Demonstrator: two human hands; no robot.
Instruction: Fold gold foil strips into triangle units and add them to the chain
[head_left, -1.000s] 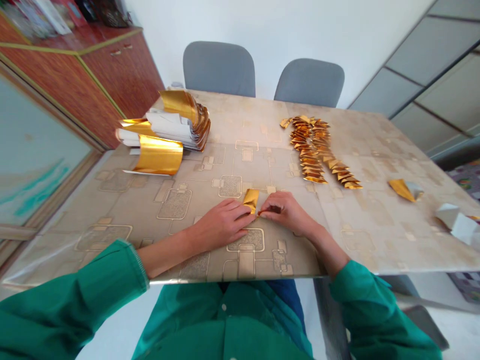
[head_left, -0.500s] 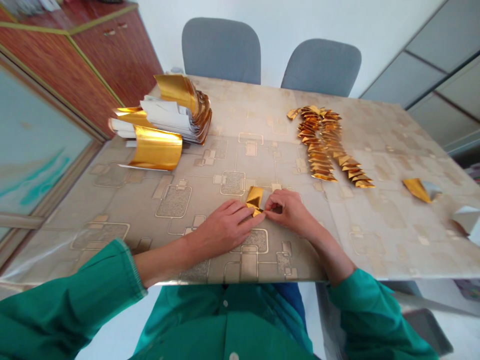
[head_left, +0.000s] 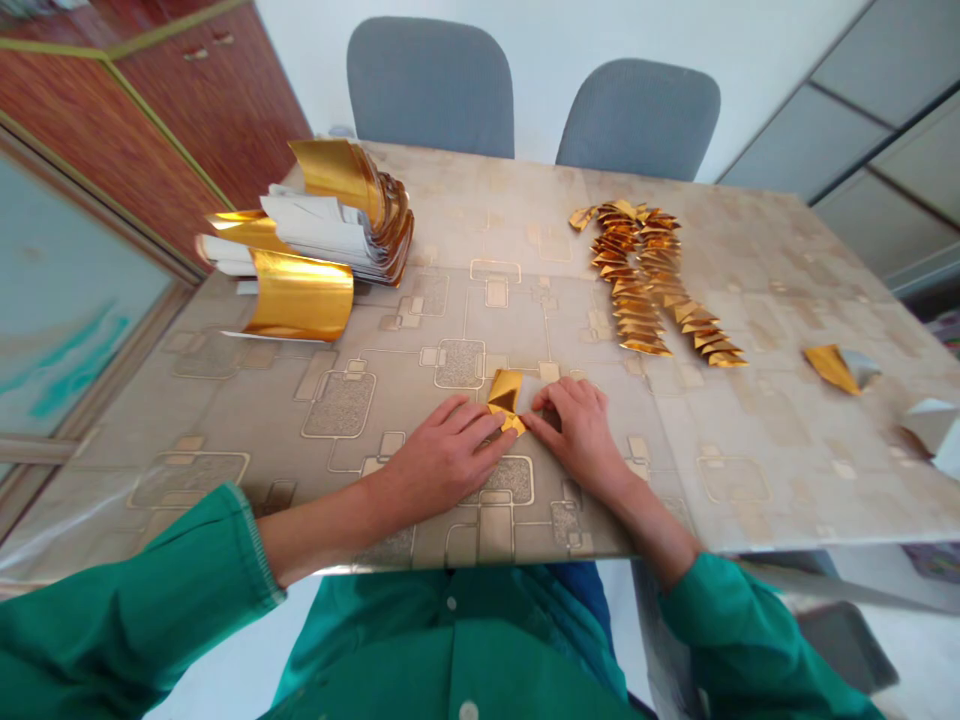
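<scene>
A small piece of folded gold foil paper (head_left: 506, 385) lies on the table near its front edge, with a dark reflection in its fold. From the left, my left hand (head_left: 454, 455) presses the paper's lower part down with its fingertips. My right hand (head_left: 581, 430) has its thumb and curled index finger at the paper's right edge, the tips close together. The fingertips of both hands nearly meet at the lower fold and partly cover it.
Gold and white paper sheets (head_left: 300, 295) are stacked and curled at the back left. Rows of folded gold pieces (head_left: 637, 320) stand at the back right. Another gold piece (head_left: 832, 368) and a white paper item (head_left: 934, 430) lie far right. Two grey chairs (head_left: 431, 85) stand behind the table.
My right fingertips have moved slightly left and in against the paper's edge. More of the folded gold lower corner shows between my hands. The whole view has shifted slightly.
</scene>
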